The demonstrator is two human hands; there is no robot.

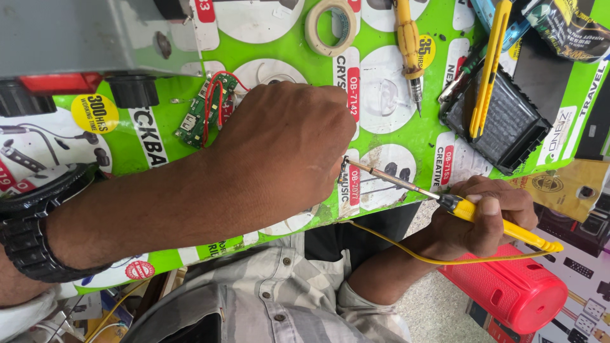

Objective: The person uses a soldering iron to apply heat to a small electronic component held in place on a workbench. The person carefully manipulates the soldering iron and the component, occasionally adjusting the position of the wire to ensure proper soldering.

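Right hand closed around yellow soldering iron; its long axis slants up-left, tip meeting left hand, fingers curled down onto tabletop; anything pinched there hidden. Circuit board just beyond left hand.

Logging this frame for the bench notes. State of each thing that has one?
left hand: closed, knuckles up, fingertips hidden
right hand: gripping soldering iron, tip at the left hand's fingers
circuit board: bare, lying flat, red wires attached
tape roll: lying flat
screwdriver: lying unused
utility knife: resting on black case
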